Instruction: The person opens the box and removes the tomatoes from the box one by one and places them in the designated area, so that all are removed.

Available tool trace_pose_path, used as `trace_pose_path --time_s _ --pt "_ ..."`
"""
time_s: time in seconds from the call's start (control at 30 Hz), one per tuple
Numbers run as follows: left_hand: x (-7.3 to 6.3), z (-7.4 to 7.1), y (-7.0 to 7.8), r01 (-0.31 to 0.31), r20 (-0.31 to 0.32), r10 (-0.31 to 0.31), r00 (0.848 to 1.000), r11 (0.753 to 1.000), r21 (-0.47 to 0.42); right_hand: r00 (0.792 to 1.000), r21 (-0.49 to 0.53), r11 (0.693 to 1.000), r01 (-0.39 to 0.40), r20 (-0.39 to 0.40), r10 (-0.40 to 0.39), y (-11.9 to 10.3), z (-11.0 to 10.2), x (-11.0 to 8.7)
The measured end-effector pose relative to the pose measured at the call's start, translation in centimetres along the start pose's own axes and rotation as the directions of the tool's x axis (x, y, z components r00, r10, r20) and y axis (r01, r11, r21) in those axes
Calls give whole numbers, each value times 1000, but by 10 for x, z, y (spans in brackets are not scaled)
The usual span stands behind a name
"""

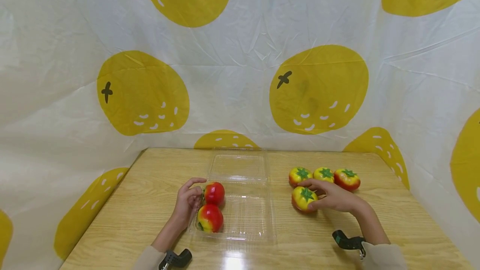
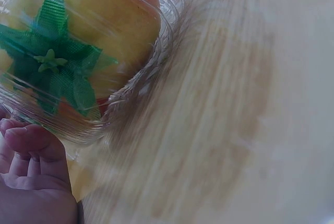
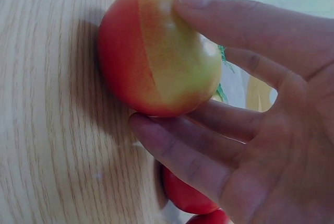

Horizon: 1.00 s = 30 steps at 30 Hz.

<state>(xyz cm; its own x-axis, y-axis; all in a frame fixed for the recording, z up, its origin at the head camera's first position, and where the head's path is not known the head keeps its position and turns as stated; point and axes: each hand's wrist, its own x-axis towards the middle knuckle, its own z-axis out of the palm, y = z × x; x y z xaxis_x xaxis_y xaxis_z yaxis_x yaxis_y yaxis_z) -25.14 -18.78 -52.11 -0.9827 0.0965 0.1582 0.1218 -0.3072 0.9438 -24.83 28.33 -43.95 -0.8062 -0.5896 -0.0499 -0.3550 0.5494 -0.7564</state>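
Note:
My right hand grips a red-and-yellow toy tomato with a green star-shaped calyx, thumb on one side and fingers on the other. In the right wrist view this tomato is close over the wooden table. Left of it lies an open clear plastic clamshell box. Two more toy tomatoes, one behind and one in front, lie on their sides along its left side. My left hand holds the box's left edge with curled fingers; in the left wrist view the fingertips are right at its wall.
Three toy tomatoes stand in a row behind my right hand: left, middle and right. The box's lid lies folded back toward the far edge. A white curtain with yellow fruit prints surrounds the wooden table.

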Motion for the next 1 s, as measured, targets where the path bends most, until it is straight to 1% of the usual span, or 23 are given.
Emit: trace_pose_path --time_s 0.27,0.5,0.67,1.0 --pt "1 1 0 13 -18 -13 1000 1000 -1 1000 1 1000 -16 -9 16 0 0 -1" --pt "1 0 1 14 -10 -14 1000 1000 6 1000 1 1000 14 2 -14 0 0 -1" --pt "1 0 1 24 -19 -24 1000 1000 4 1000 -8 1000 1 -7 -1 1 0 0" --pt "1 -1 1 15 -5 -15 1000 1000 2 1000 -20 1000 -2 -16 2 0 1 0"
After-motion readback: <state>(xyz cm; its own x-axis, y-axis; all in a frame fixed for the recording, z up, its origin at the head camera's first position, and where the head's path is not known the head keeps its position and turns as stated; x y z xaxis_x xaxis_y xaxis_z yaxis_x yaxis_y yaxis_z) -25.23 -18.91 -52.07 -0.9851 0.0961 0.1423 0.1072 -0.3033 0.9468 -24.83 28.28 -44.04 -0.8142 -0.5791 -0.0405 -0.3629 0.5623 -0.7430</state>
